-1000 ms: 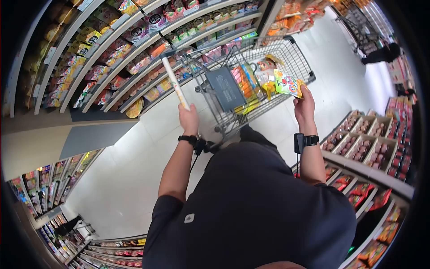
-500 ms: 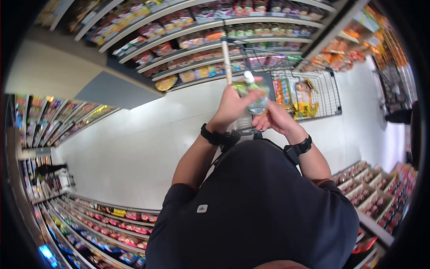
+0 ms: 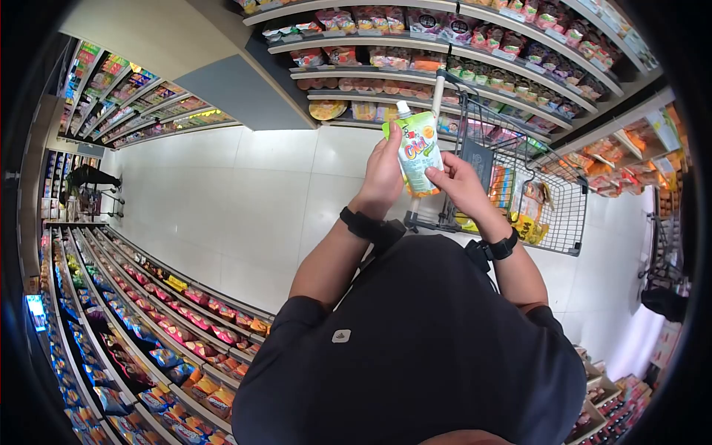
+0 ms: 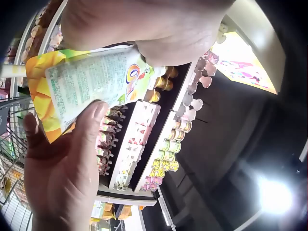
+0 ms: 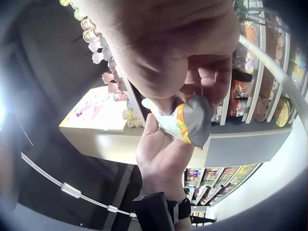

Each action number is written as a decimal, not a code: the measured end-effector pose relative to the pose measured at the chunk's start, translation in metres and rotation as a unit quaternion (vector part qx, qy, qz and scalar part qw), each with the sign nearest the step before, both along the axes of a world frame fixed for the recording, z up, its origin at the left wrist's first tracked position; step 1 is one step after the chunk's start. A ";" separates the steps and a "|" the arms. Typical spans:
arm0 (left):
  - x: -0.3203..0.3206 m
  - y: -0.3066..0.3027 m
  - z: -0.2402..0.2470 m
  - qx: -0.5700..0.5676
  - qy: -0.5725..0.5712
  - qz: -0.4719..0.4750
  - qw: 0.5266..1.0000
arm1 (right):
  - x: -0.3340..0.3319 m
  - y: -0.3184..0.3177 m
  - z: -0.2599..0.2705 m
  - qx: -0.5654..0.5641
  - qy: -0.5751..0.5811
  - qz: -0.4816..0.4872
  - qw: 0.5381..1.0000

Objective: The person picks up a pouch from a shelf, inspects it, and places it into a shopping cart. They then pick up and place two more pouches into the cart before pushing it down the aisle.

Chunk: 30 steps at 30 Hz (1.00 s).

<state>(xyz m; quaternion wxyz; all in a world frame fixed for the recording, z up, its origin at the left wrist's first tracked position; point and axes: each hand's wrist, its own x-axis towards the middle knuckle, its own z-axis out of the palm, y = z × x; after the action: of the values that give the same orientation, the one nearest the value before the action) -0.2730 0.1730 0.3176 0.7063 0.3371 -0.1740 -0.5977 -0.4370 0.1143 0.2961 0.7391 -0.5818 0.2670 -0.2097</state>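
A spouted jelly drink pouch, green and white with a white cap and a fruit picture, is held upright before the chest with its printed face up. My left hand grips its left edge, the thumb near the top. At the lower right edge my right hand pinches it, the thumb lying over the printed face. In the left wrist view the back panel of small print and orange fruit pieces on the pouch show. The right wrist view shows the grey bottom of the pouch between both hands.
A wire shopping cart stands ahead to the right, with several snack packs inside and its white handle just past the pouch. Shelves of packaged sweets run along the far side, and racks of bagged snacks line the left.
The left hand has left the cart handle and now grips the pouch. The right hand has brought the pouch from over the cart to the chest. The view has swung left.
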 end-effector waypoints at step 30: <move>0.009 -0.003 0.008 0.016 -0.078 -0.098 0.992 | -0.002 0.009 0.021 -0.134 0.006 -0.212 0.968</move>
<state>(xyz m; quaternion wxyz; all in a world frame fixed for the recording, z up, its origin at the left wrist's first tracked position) -0.2639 0.1703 0.3257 0.6229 0.3753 -0.2515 -0.6387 -0.4388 0.1232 0.3176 0.5918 -0.6064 0.3581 -0.3922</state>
